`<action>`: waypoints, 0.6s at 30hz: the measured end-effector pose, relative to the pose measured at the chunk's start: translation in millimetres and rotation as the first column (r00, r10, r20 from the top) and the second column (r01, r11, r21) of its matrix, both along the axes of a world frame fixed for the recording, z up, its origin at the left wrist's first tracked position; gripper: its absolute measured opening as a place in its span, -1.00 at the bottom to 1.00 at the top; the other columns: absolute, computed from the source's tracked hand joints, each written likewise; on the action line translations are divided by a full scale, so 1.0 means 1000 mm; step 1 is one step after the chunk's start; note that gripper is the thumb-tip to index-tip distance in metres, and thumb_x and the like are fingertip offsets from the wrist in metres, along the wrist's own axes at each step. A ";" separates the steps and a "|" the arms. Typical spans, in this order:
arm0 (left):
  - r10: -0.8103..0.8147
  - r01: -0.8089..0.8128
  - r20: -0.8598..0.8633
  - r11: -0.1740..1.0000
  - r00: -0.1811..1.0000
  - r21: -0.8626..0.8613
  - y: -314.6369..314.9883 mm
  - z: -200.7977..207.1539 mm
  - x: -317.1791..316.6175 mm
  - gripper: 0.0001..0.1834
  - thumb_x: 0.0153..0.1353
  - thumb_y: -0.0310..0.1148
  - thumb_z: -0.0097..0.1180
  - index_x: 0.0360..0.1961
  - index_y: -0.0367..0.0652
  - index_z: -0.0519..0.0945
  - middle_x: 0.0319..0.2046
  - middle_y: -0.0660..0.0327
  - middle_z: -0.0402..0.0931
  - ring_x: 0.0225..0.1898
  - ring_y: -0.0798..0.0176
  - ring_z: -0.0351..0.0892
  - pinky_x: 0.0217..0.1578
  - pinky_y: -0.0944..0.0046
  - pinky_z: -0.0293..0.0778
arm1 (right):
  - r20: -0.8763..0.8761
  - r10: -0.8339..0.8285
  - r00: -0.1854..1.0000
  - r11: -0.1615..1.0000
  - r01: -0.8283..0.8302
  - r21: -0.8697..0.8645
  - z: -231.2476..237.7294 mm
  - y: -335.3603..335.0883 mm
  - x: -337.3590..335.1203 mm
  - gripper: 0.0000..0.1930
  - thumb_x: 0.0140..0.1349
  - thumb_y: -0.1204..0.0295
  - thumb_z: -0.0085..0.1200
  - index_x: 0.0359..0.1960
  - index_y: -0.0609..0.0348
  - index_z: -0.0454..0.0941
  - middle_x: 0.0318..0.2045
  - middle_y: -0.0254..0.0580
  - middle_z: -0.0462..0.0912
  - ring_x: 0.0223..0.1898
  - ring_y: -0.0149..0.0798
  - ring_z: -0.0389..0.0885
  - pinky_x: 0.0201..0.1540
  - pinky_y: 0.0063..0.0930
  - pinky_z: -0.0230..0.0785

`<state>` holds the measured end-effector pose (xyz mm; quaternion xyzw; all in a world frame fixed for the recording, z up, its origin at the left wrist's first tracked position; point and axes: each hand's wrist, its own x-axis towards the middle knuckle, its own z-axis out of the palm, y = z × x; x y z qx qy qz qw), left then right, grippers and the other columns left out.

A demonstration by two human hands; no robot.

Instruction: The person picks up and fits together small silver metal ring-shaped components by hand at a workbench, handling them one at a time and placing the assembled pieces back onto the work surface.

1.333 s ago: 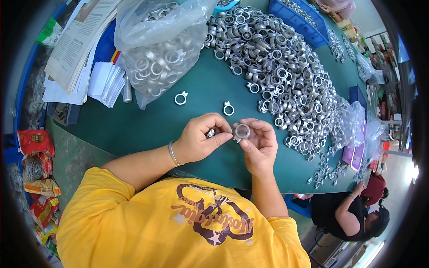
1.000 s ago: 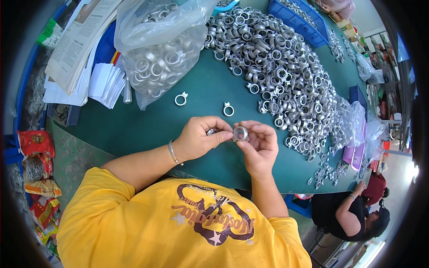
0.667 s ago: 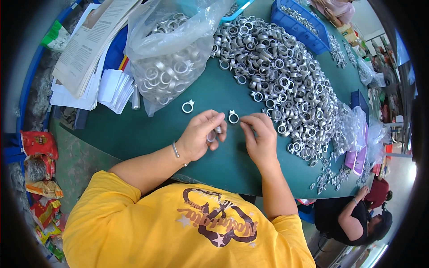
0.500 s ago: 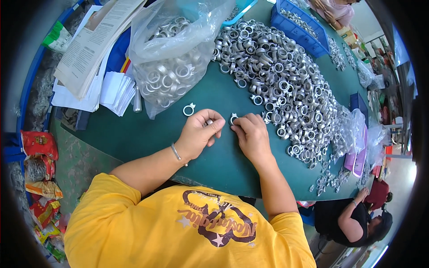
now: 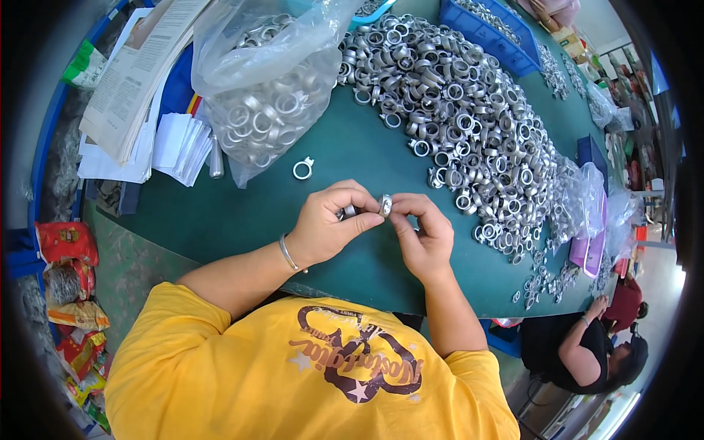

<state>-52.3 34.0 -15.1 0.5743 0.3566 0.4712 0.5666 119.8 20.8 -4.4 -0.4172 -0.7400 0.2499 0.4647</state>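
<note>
Between the fingertips of both hands is a small silver metal ring clamp (image 5: 385, 205), its wide band facing up. My left hand (image 5: 328, 226) pinches it from the left, and another piece of grey metal (image 5: 346, 212) shows within its curled fingers. My right hand (image 5: 423, 233) grips the same ring clamp from the right with thumb and forefinger. A single loose ring clamp (image 5: 303, 169) lies on the green table, beyond my left hand. To the right and farther off spreads a large heap of similar ring clamps (image 5: 469, 125).
A clear plastic bag (image 5: 275, 110) of ring clamps stands at the far left, beside papers (image 5: 139, 88). Behind the heap is a blue crate (image 5: 488, 37). Plastic bags and a purple tray (image 5: 587, 253) sit at right. A person in black (image 5: 579, 352) works nearby.
My right hand has brought a ring clamp from the table to my left fingertips, and both hands now meet on it. The view has shifted slightly.
</note>
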 end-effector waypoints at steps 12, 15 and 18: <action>0.004 0.009 -0.066 0.980 0.998 0.196 -0.003 0.001 0.001 -0.88 -0.04 -0.58 0.24 -0.43 -0.22 0.56 -0.45 0.29 0.46 -0.48 0.47 0.37 -0.46 0.51 0.30 | -0.587 -0.114 0.802 0.706 -0.351 -0.615 -0.003 -0.007 0.006 -0.74 0.27 0.44 -0.05 -0.07 0.35 0.42 -0.36 -0.22 0.56 -0.38 -0.44 0.52 -0.35 -0.63 0.38; 0.017 -0.001 -0.084 0.982 0.996 0.191 -0.003 0.002 0.001 -0.86 -0.03 -0.57 0.23 -0.40 -0.21 0.55 -0.45 0.29 0.46 -0.50 0.48 0.38 -0.49 0.52 0.30 | -0.728 -0.085 0.681 0.763 -0.425 -0.486 -0.010 -0.009 0.007 -0.73 0.18 0.55 0.04 -0.08 0.31 0.41 -0.25 -0.11 0.55 -0.30 -0.37 0.53 -0.25 -0.52 0.45; 0.023 -0.018 -0.054 0.995 0.998 0.102 -0.004 -0.002 0.001 -0.86 0.01 -0.54 0.22 -0.38 -0.21 0.54 -0.45 0.30 0.46 -0.54 0.50 0.38 -0.52 0.54 0.28 | -0.801 -0.053 0.596 0.787 -0.469 -0.401 -0.009 -0.009 0.004 -0.73 0.16 0.59 0.03 -0.08 0.30 0.39 -0.13 0.02 0.52 -0.21 -0.30 0.53 -0.20 -0.47 0.45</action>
